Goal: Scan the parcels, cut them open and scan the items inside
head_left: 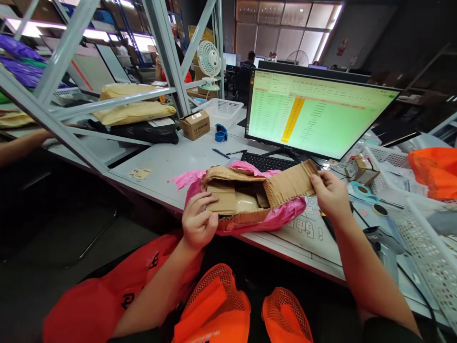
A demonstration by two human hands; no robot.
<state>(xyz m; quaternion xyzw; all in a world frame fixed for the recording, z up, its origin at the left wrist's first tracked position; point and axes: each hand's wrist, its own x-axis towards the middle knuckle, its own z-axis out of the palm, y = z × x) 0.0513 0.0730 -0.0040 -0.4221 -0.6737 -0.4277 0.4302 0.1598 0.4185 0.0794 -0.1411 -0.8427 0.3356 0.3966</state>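
Observation:
In front of me, at the desk's near edge, lies a cardboard box (246,218) inside torn pink plastic wrapping (291,212). Its top stands open, and a pale, shiny item (246,202) shows inside among brown cardboard; its kind I cannot make out. My left hand (200,220) grips the box's left side, fingers curled over a flap. With thumb and fingers, my right hand (330,190) pinches the end of the right cardboard flap (291,183), which is raised and tilted outward.
Behind the box are a black keyboard (260,162) and a monitor (317,114). A barcode scanner (383,243) and white baskets (428,247) stand at right. A small carton (194,125), blue tape dispenser (221,133) and metal frame (164,52) are further left. Another person's arm (24,145) shows at far left.

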